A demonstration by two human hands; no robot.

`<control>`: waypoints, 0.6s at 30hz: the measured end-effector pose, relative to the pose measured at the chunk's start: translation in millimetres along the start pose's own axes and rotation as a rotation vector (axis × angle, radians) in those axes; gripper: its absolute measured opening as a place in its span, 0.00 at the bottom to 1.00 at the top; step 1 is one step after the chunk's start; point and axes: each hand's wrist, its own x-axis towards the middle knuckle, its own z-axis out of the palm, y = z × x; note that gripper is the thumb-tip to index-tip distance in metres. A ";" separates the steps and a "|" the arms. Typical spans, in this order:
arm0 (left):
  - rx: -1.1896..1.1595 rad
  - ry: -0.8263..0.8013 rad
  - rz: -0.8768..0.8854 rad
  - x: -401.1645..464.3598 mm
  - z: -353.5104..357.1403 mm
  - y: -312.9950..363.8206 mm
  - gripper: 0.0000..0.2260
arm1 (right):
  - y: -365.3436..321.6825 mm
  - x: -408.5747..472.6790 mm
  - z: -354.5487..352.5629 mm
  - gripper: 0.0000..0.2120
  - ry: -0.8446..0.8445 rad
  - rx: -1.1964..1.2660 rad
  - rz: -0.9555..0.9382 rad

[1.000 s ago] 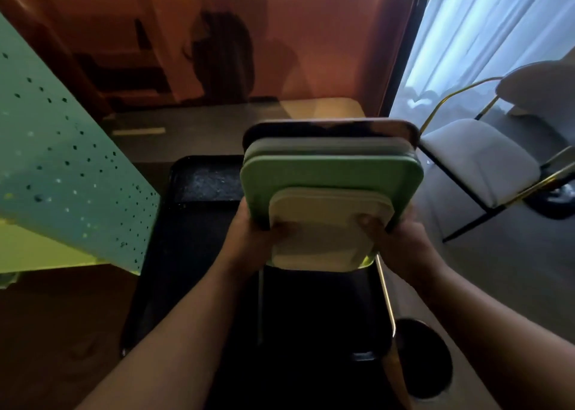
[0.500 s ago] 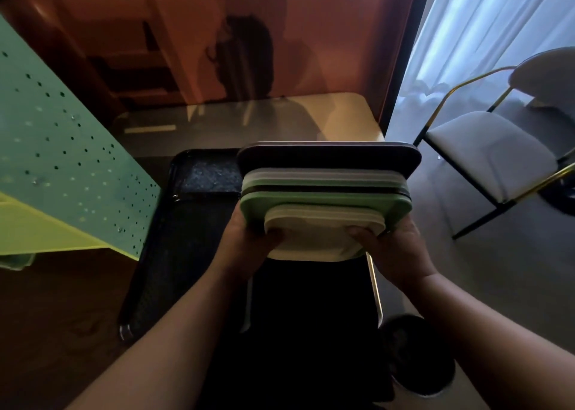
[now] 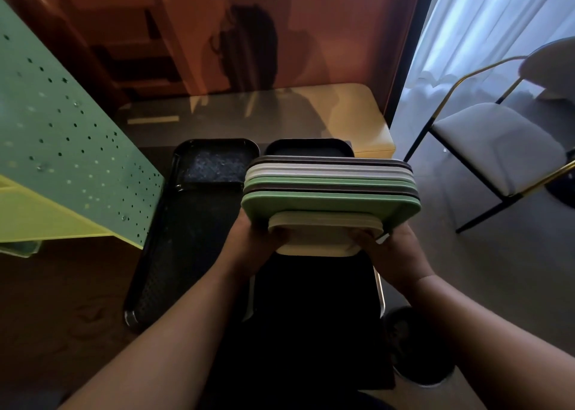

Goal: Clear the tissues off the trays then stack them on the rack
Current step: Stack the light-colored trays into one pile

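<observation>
I hold a stack of several trays [image 3: 329,204] in front of me, tilted so that their near edges face me: cream nearest, then green, dark and grey ones behind. My left hand [image 3: 255,241] grips the stack's left side and my right hand [image 3: 389,250] grips its right side. Below the stack stands a dark rack [image 3: 314,300] with metal side rails. No tissues are visible.
A long black tray [image 3: 174,238] lies on the brown table at the left, another black tray [image 3: 308,148] behind the stack. A green perforated panel [image 3: 62,148] rises at the left. A round bin [image 3: 417,347] and a chair [image 3: 491,141] stand at the right.
The tray stack has dropped lower and tipped flatter, so that more tray edges show. Both hands kept their grip on it.
</observation>
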 end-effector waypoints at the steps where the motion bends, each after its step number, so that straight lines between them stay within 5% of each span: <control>1: 0.019 -0.006 0.007 1.7 0.4 -2.7 0.36 | 3.0 0.3 1.1 0.24 0.001 -0.008 0.009; 7: 0.017 -0.036 -0.033 5.4 4.3 -9.3 0.38 | 9.9 2.1 4.2 0.25 -0.024 -0.019 0.038; 11: -0.049 0.019 -0.035 20.9 3.3 1.9 0.30 | -9.2 16.2 5.1 0.21 0.003 -0.025 0.038; 14: -0.079 -0.057 -0.031 29.9 -10.1 25.0 0.20 | -38.1 29.3 -1.6 0.29 -0.039 0.057 0.085; 18: -0.114 0.047 -0.208 45.3 -31.6 79.6 0.25 | -96.3 50.1 -14.1 0.30 -0.027 0.262 0.192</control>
